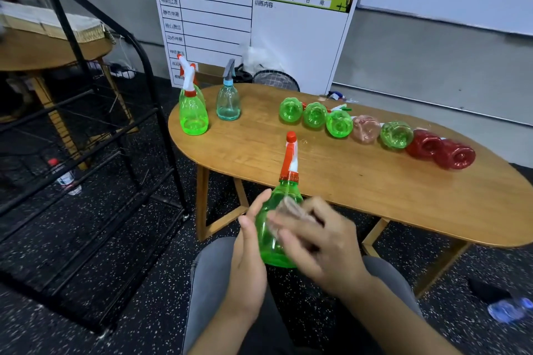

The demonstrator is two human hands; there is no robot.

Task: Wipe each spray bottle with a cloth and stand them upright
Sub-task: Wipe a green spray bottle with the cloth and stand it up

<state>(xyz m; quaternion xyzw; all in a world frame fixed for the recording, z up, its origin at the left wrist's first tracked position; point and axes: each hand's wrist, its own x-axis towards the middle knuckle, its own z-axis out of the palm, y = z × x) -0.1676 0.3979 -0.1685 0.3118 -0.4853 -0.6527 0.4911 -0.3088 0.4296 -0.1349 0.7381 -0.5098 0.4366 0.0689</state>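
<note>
My left hand [248,253] grips a green spray bottle [284,193] with a red-and-white trigger head, holding it upright over my lap at the near edge of the wooden table [346,181]. My right hand [320,245], blurred by motion, pinches a pale cloth [288,207] against the bottle's front. Two bottles stand upright at the table's left end: a green one [193,112] and a light blue one [228,101]. Several bottles lie on their sides in a row along the far edge, from a green one [290,110] past a pink one [365,128] to a red one [455,154].
A black metal rack [115,124] stands on the floor to the left. A printed chart board [253,23] leans on the wall behind the table. On the floor lie a water bottle [67,179] at left and a blue plastic bottle [507,308] at right.
</note>
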